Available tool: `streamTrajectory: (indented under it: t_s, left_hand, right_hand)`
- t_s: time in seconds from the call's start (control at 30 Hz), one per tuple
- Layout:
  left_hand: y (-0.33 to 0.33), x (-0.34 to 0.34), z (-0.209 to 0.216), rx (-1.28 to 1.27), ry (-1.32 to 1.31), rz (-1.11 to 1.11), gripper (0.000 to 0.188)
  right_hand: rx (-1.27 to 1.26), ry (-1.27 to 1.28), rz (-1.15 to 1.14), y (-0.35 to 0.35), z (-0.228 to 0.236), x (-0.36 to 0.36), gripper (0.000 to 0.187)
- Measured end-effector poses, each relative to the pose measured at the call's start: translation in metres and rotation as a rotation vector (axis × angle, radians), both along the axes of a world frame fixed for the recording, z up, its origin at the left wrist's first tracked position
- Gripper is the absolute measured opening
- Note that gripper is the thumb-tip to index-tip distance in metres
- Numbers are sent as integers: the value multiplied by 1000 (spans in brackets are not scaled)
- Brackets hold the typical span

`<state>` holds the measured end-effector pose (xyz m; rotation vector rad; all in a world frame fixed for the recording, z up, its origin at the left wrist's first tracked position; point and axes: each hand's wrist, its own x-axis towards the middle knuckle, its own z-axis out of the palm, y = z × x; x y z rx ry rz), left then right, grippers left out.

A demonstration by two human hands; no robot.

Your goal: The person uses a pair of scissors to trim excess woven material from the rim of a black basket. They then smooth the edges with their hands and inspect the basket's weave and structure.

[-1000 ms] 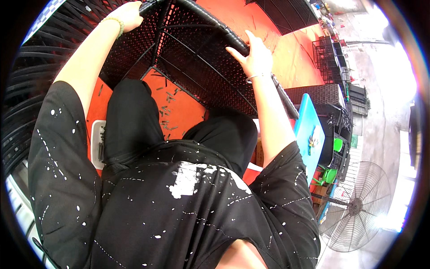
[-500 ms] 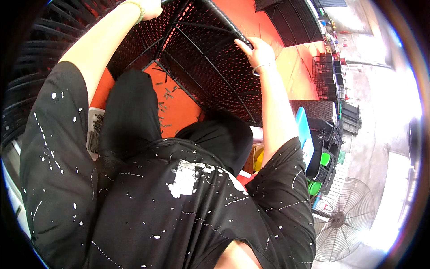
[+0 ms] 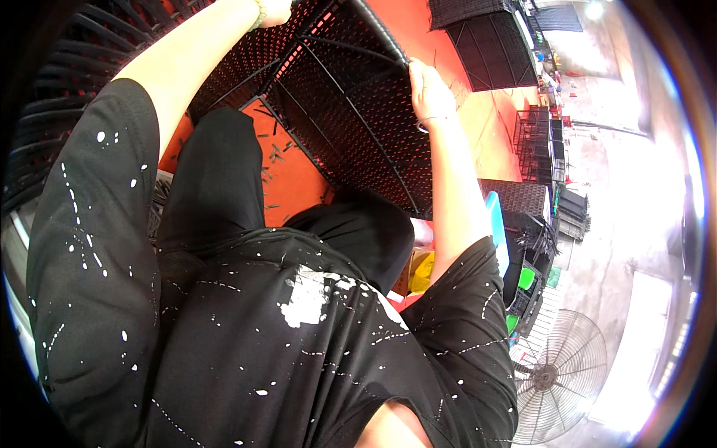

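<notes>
A large black woven wicker panel [image 3: 351, 112], crossed by dark bars and edged with a wrapped rim, stands tilted in front of my knees. My right hand [image 3: 433, 93] is closed on the right end of that rim, its fingertips partly hidden behind it. At the top edge of the picture my left hand [image 3: 276, 12] is next to the wicker's upper rim. Its fingers are cut off there, so their hold does not show.
Short dark strips [image 3: 278, 151] lie scattered on the orange floor [image 3: 287, 179] between my legs. Loose black strands [image 3: 56, 112] hang at the left. A yellow item [image 3: 422, 273], a blue panel [image 3: 499, 231] and a large fan [image 3: 549, 377] stand at the right. More black wicker furniture [image 3: 489, 48] is beyond.
My left hand has shifted right along the top. My right hand has moved slightly down, and its fingers, stretched along the rim before, are now curled at it. The view has turned slightly.
</notes>
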<state>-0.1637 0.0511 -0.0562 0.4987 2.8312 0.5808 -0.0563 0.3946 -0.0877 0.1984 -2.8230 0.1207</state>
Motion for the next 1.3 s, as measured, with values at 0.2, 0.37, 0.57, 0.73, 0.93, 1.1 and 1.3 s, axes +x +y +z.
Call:
streamTrajectory:
  t_s: [0.2,0.37,0.57,0.73,0.93,1.1,1.3]
  left_hand:
    - [7,-1,-6,-1,-32,-9,29]
    - [-1,0,1,4,21,11,31]
    - [-6,-44,-52,45,233,-267,38]
    - [-18,-53,-54,122,234,-233,36]
    - [-24,-64,-67,154,239,-249,36]
    - [-27,-72,-76,152,226,-278,35]
    - [-37,-69,-73,92,224,-259,51]
  right_hand:
    - [68,-63,-161,-37,-4,-3,59]
    - [49,-23,-157,-49,2,-15,64]
    - [28,88,120,-90,-1,45,74]
    - [-70,141,93,-89,-25,121,81]
    - [24,402,-371,-13,-11,173,90]
    - [-27,284,-391,0,-14,187,92]
    - [-113,272,-263,0,-8,209,74]
